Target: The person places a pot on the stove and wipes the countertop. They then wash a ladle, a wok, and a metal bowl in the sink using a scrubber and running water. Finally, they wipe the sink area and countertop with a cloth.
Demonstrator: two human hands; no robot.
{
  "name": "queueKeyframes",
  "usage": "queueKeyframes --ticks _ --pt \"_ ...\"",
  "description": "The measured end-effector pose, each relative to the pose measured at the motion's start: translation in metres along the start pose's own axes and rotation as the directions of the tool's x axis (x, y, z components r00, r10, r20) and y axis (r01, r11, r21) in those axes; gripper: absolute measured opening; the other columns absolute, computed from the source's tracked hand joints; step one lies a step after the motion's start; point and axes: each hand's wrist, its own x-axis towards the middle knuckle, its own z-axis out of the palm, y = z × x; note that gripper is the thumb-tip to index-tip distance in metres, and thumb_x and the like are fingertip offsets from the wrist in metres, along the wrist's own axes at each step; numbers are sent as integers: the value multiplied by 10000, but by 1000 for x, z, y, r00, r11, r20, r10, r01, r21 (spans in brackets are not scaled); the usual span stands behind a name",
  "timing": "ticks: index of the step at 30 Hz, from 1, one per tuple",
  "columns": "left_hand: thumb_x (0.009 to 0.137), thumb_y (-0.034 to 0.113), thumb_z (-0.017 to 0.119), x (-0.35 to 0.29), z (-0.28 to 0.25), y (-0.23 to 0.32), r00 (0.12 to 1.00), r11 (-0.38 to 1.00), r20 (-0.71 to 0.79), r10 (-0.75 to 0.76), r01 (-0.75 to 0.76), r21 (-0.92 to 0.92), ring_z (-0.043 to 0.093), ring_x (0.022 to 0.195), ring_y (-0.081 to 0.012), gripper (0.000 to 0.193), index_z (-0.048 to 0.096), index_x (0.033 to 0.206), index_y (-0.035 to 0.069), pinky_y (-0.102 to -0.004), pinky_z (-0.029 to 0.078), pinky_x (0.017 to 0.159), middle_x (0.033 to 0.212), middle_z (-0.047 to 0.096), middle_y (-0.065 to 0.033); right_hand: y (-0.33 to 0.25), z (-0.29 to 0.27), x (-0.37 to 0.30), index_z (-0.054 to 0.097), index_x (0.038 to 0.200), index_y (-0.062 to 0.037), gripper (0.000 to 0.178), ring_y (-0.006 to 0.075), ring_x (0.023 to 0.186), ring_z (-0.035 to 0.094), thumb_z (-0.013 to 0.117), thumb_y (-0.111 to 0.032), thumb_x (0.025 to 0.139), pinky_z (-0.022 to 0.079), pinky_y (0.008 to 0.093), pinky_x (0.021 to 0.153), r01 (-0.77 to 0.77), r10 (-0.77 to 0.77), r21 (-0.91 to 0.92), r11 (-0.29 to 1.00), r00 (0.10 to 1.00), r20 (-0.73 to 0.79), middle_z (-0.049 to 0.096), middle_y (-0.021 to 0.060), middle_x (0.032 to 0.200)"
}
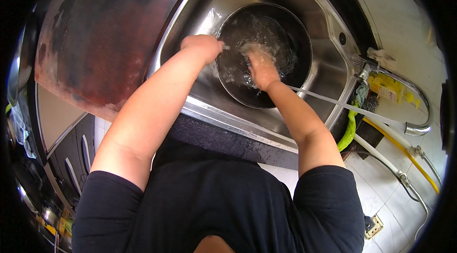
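Observation:
A round dark pan [303, 57] rests in the steel sink [326, 79] and holds churning water [262, 29]. My left hand [203, 47] is closed on the pan's left rim, its fingertips curled over the edge. Inside the pan, my right hand [262, 69] is in the splashing water, its fingers smeared by motion and spray. Whether it holds anything there is hidden. From the curved metal faucet [426, 105] at the right, a thin stream of water [333, 102] runs across into the pan, passing close by my right wrist.
A worn dark reddish board or counter surface [102, 38] lies left of the sink. Beside the faucet are a yellow packet [384, 88], a dark scrubber [371, 103] and a bright green item [351, 129]. Hoses and a yellow pipe [404, 150] run along the tiled wall.

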Motion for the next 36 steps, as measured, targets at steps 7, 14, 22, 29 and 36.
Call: queueKeyframes --ticks 7,14,22,29,36 --pt "809 432 525 -7 -5 2 997 997 64 30 -35 71 587 969 -272 439 598 1041 67 -377 465 801 1018 622 -122 -33 6 69 264 1322 48 554 335 1321 165 442 -192 855 125 340 1096 -418 390 -309 854 908 -152 142 217 1428" --pt "722 384 652 -3 -10 1 997 998 56 -60 60 16 596 965 -256 442 603 1053 95 -358 473 792 1031 625 -103 11 -8 113 250 1350 -14 528 312 1339 131 331 -56 829 135 377 1096 -95 -47 -245 965 854 -518 118 166 1451" --pt "746 408 627 -13 -22 5 994 994 35 -106 107 -4 601 952 -247 423 636 1016 82 -345 475 787 1009 631 -104 77 -48 -6 183 1389 -37 571 246 1361 39 377 -132 860 94 344 1094 -248 386 -741 624 922 16 14 92 1479" --pt "809 426 544 -7 -11 7 999 999 14 -28 28 46 601 940 -260 406 639 1000 80 -365 472 778 1015 628 -107 -9 -1 -82 239 1335 62 660 355 1338 67 425 -375 877 102 343 1097 -384 365 -45 922 828 426 107 243 1427" --pt "925 450 256 1 -2 5 999 1000 -33 7 -6 30 590 936 -301 560 644 958 47 -389 451 806 990 628 -136 -113 -13 50 151 1371 20 694 297 1351 42 305 -476 911 71 326 1090 -191 418 945 267 906 65 85 213 1445"
